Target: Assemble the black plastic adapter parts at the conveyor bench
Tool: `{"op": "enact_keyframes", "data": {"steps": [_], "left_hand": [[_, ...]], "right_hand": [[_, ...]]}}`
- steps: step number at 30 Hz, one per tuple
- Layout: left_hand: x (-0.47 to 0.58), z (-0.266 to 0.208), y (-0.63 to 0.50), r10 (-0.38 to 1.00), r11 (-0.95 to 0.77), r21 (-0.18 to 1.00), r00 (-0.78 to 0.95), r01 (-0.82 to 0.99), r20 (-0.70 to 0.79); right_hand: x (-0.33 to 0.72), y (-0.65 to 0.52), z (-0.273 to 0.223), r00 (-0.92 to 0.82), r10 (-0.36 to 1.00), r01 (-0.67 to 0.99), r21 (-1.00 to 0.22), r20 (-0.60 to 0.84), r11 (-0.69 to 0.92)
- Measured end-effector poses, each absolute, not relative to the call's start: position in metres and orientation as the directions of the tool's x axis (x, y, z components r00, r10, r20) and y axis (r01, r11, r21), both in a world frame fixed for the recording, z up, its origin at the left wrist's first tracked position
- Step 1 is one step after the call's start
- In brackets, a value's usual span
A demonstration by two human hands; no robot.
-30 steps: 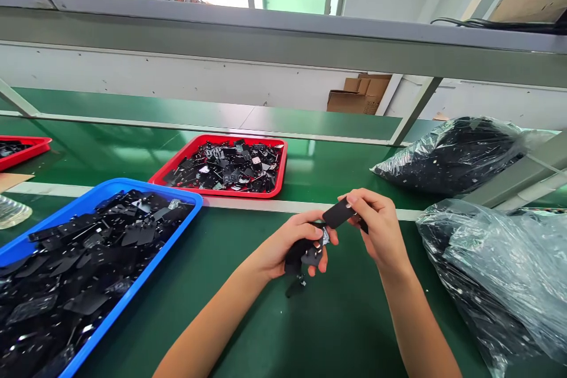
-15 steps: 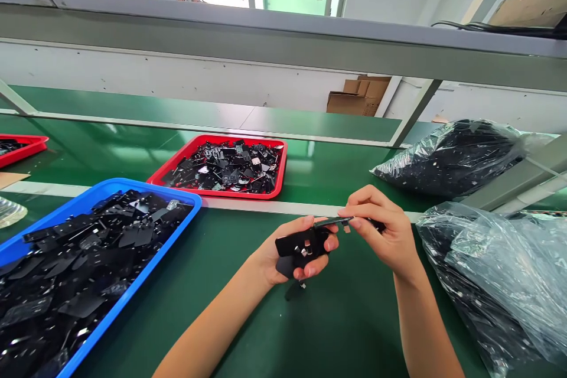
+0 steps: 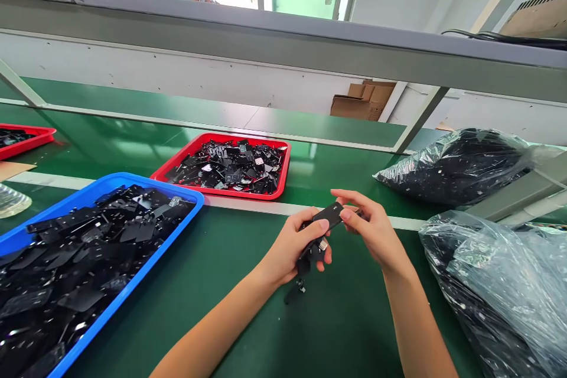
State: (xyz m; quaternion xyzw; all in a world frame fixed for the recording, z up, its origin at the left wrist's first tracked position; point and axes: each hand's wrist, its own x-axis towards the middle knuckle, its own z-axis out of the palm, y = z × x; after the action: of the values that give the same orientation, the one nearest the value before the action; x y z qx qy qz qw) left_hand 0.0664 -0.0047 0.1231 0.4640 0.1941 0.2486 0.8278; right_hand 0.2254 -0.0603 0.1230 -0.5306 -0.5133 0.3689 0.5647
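My left hand (image 3: 283, 251) is closed around several black parts, its thumb pressing on a flat black rectangular piece (image 3: 331, 214). Below that piece, other dark parts with a small metal-looking bit (image 3: 323, 244) stick out between the fingers. My right hand (image 3: 374, 229) pinches the far right end of the flat piece between thumb and fingers. Under the left hand, a small black part (image 3: 293, 294) with a shiny tip appears to lie on the green tabletop (image 3: 248, 319). Exactly what kind of parts these are, I cannot make out.
To the left stands a blue tray (image 3: 133, 298) heaped with black parts. Behind it is a red tray (image 3: 283, 174) of similar pieces, with another red tray (image 3: 42, 137) at far left. Plastic bags (image 3: 460, 171) of black material lie right, beside a slanted metal post.
The flat piece has turned so its broad face shows, and my left thumb now lies on it. My right hand has shifted slightly left. The camera view has tilted slightly.
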Motion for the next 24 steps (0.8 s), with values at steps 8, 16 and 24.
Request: {"op": "enact_keyframes", "data": {"steps": [8, 16, 24], "left_hand": [[0.070, 0.115, -0.008, 0.526, 0.482, 0.847, 0.847, -0.223, -0.076], [0.071, 0.116, -0.009, 0.529, 0.506, 0.830, 0.845, -0.236, -0.083], [0.069, 0.117, -0.002, 0.606, 0.503, 0.826, 0.785, -0.254, -0.127]], "right_hand": [[0.221, -0.053, 0.112, -0.023, 0.988, -0.238, -0.960, 0.155, 0.145], [0.208, -0.050, 0.109, 0.231, 0.957, -0.413, -0.872, 0.178, 0.262], [0.216, -0.049, 0.118, 0.221, 0.973, -0.862, -0.479, -0.065, 0.164]]}}
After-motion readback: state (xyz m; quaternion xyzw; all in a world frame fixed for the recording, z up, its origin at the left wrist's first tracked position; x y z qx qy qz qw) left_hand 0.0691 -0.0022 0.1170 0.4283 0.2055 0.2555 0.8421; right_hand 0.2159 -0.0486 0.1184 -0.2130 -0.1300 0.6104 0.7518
